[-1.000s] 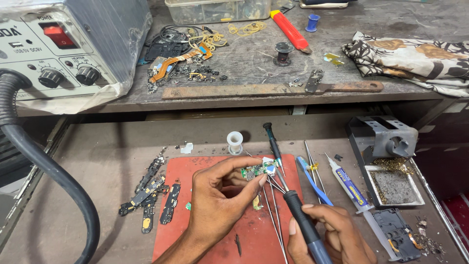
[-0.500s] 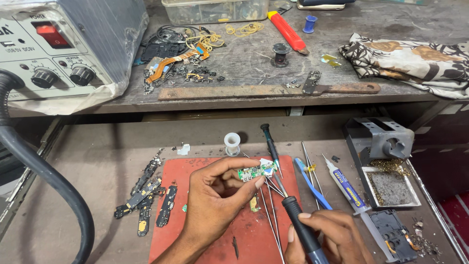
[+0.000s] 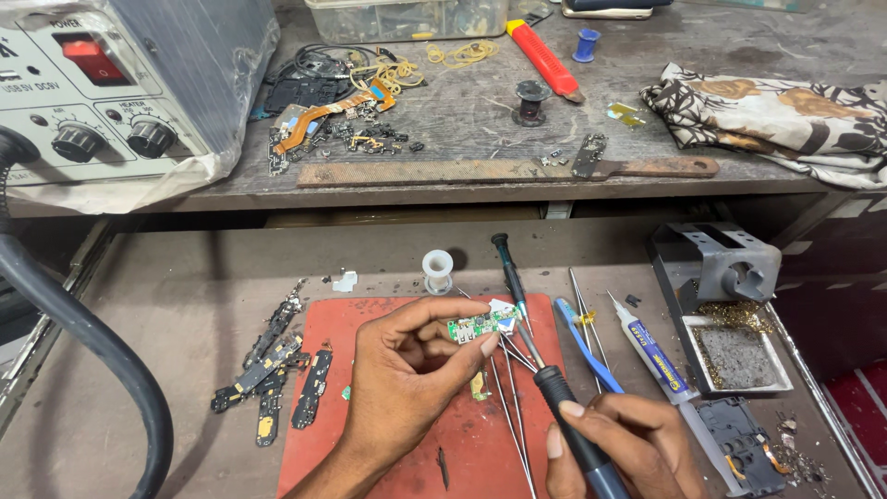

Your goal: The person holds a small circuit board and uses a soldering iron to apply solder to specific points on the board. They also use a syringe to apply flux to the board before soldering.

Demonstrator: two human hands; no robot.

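My left hand [image 3: 407, 374] pinches a small green circuit board [image 3: 482, 325] between thumb and fingers, held just above a red work mat [image 3: 462, 434]. My right hand [image 3: 624, 444] grips the dark handle of a soldering iron [image 3: 559, 402] at the lower right. The iron's metal tip points up and left toward the board's right end, close to it. Thin tweezers [image 3: 508, 407] lie on the mat under the board.
A screwdriver [image 3: 509, 273], blue tweezers [image 3: 584, 342], a syringe tube [image 3: 651, 346] and a white spool [image 3: 438, 271] lie near the mat. Flex parts [image 3: 268, 365] sit left. A metal iron stand [image 3: 721, 277] is right; a rework station [image 3: 102, 92], file [image 3: 499, 171] and cloth [image 3: 785, 111] are on the upper shelf.
Both hands stay almost still with the board and the iron. The view has shifted slightly, nothing picked up or let go.
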